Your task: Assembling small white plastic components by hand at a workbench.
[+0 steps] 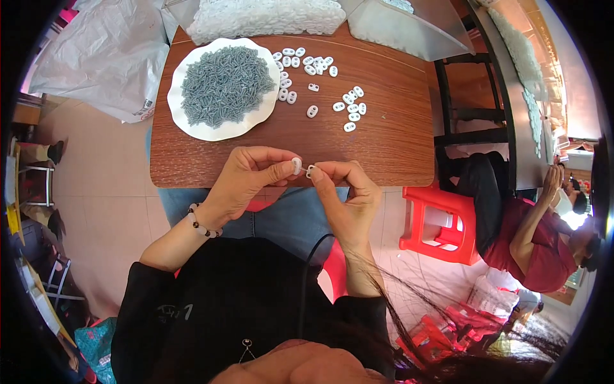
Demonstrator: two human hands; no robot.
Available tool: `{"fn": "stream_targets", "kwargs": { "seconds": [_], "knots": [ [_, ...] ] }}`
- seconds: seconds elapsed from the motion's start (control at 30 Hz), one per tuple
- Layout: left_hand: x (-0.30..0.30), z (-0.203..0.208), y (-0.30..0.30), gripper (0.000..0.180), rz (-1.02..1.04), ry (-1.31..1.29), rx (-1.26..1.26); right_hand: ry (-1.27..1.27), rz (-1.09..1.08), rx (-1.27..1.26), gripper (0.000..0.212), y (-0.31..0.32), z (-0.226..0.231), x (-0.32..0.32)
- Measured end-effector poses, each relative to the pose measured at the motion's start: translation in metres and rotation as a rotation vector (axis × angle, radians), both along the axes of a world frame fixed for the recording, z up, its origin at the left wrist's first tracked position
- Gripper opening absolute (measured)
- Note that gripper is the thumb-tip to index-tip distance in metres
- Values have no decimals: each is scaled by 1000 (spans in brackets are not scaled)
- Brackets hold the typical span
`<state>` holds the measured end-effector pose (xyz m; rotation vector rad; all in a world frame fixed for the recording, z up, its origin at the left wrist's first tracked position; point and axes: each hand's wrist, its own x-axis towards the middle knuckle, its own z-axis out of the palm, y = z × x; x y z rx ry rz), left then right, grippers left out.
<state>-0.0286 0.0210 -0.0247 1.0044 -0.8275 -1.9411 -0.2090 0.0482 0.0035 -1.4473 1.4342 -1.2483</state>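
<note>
Over the table's near edge, my left hand (252,176) pinches a small white oval piece (297,166) between thumb and forefinger. Close beside it, my right hand (345,198) grips another small white piece (311,171) with its fingertips. The two pieces nearly meet; whether a pin joins them is too small to tell. Beyond my left hand stands a white wavy-rimmed plate (175,105), heaped with short grey-blue pins (227,86). Several white two-hole oval pieces (353,108) lie scattered on the wood to the plate's right, a lone one (312,111) nearest my hands.
The brown wooden table (390,144) bears all this. A tray of white pieces (265,18) and a pale-walled bin (403,32) border its far side. A white plastic bag (96,70) is at left. At right are a red stool (441,221) and a seated person (537,249).
</note>
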Motion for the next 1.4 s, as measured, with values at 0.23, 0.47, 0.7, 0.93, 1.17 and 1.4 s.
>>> {"fn": "stream_targets", "kwargs": {
  "seconds": [0.23, 0.47, 0.7, 0.93, 1.17, 1.4],
  "knots": [
    [0, 3, 0, 19, 12, -35, -60, 78, 11, -67, 7, -1, -1, 1],
    [3, 12, 2, 19, -30, -57, -48, 77, 33, -30, 8, -1, 2, 4],
    [8, 13, 1, 20, -58, -2, -36, -94, 133, 134, 13, -1, -1, 1],
    [12, 12, 1, 24, -129, 44, -71, -224, 273, 143, 29, -2, -5, -3],
    [22, 25, 0, 22, -288, -6, -153, -265, 484, 116, 49, -10, -6, 1],
    [28, 38, 1, 21, -298, -18, -161, -325, 603, 61, 46, -9, -10, 5]
  ]
}}
